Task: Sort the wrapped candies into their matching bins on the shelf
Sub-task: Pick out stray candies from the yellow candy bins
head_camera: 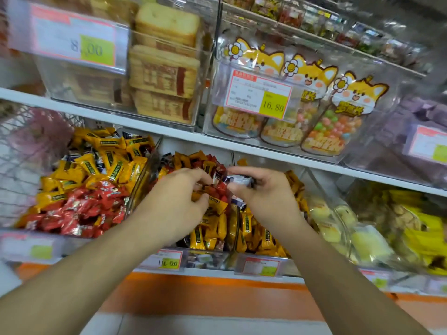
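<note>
1. The step in hand looks like picking: both hands are down in the middle bin [208,247] on the lower shelf, at the centre of the frame, pulling stray candies out of a mixed heap.

2. The right hand [263,189] has its grip closed round a small white-and-dark wrapped candy [239,182], held just above the heap.

3. The left hand [179,194] has its fingers curled into the red and yellow wrappers; it seems to be pinching one, but which piece I cannot tell.

4. Next, in my judgement, the held candy must be lifted clear and carried to a bin of its own kind. No bin of mainly white-and-dark wrappers shows plainly, so the match needs checking first.

5. Counts: two hands, and one candy plainly held.

6. Three clear candy bins show on the lower shelf: the left bin [79,189] at middle left with yellow candies [101,163] behind and red candies [87,209] in front, the middle bin, and a right bin [263,243] of mostly yellow pieces.

7. The loose candies are far too many and too blurred to count.

8. On the upper shelf, at upper right, three fox-printed bags [314,110] stand in one clear box.
</note>
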Demonstrator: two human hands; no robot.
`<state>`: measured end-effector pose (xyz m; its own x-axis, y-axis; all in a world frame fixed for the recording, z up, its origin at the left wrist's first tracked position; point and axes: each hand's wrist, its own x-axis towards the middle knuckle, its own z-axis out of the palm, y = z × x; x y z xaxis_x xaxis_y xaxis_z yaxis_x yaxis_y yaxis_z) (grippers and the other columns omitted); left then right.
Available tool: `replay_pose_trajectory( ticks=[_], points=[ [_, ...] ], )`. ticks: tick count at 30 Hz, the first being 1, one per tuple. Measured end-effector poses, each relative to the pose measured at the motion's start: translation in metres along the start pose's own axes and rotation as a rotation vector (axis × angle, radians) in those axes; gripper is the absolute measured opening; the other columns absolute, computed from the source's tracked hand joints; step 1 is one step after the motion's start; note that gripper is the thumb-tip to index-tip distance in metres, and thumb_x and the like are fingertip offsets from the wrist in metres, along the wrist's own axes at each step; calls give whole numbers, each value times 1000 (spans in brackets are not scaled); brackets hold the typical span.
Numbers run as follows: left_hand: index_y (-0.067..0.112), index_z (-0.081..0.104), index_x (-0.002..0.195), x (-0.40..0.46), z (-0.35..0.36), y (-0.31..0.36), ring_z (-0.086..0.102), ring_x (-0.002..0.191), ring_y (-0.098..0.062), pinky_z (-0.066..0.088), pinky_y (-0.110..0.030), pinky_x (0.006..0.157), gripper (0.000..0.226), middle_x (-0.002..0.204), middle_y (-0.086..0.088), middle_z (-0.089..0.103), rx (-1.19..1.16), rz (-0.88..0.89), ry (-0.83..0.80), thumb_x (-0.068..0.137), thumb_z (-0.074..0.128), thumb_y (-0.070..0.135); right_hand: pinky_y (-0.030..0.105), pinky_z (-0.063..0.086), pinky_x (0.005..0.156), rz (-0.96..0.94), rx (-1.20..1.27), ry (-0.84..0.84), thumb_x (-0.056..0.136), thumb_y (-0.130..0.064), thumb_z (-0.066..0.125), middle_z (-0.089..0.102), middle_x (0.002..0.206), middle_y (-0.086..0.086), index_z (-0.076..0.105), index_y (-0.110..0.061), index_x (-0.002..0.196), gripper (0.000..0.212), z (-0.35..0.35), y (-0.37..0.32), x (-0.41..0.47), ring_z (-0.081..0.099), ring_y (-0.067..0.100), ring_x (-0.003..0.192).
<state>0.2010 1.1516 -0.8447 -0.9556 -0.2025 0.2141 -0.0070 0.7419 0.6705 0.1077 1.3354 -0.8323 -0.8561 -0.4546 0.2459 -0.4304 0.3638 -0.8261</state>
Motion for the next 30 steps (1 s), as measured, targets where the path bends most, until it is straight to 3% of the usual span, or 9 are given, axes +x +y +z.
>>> replay_pose_trajectory(
  ticks=[3,7,12,14,17,20,24,27,30],
  points=[
    [35,62,124,-6,-13,-11,58,111,-6,42,-23,82,27,122,11,61,41,-17,30,97,63,29,30,51,105,57,187,-176,87,-26,83,70,130,-17,74,-35,125,40,17,-12,11,61,-1,126],
    [36,60,130,-9,-14,-10,53,115,-5,40,-21,91,31,130,17,55,59,27,-9,99,61,29,17,51,92,139,235,47,94,-14,74,76,115,-14,76,-24,122,29,1,-3,16,69,-1,110],
    [43,31,155,-9,9,5,32,145,-4,33,-27,118,56,158,25,29,75,185,-184,104,53,39,28,56,88,203,-59,169,95,6,58,75,110,1,74,-21,104,32,-34,47,10,70,16,103],
    [46,17,159,-9,22,10,27,147,0,30,-25,119,63,163,31,14,83,214,-257,105,49,46,20,50,80,209,-111,120,99,0,56,68,114,1,71,-19,112,27,-38,65,6,65,14,100],
    [48,9,160,-9,39,10,16,150,6,27,-22,120,67,162,38,-2,138,242,-289,104,45,54,26,52,94,131,-426,-53,98,-18,68,65,128,-10,66,-29,126,29,-31,73,7,60,7,118],
    [51,14,159,-5,43,7,15,147,12,21,-17,117,64,160,41,1,154,239,-263,103,45,55,29,46,107,78,-516,-155,98,-38,68,60,144,-7,61,-28,141,44,-19,66,17,52,13,135],
    [59,18,154,-3,45,5,8,131,27,9,0,105,60,155,47,7,114,227,-269,102,47,54,47,44,111,92,-666,-208,91,-55,68,56,149,1,58,-30,143,59,-10,79,27,38,26,145],
    [60,19,153,-2,46,6,7,129,29,-1,7,95,60,155,48,8,125,226,-262,101,48,54,49,50,103,76,-654,-137,88,-48,75,64,137,-1,66,-33,133,49,-9,86,27,46,24,135],
    [59,23,153,-1,47,5,10,134,27,5,3,101,60,154,49,9,130,239,-250,100,49,54,42,59,86,10,-613,-68,83,-37,79,72,110,-7,73,-34,111,29,-7,89,27,65,18,107]
  ],
)
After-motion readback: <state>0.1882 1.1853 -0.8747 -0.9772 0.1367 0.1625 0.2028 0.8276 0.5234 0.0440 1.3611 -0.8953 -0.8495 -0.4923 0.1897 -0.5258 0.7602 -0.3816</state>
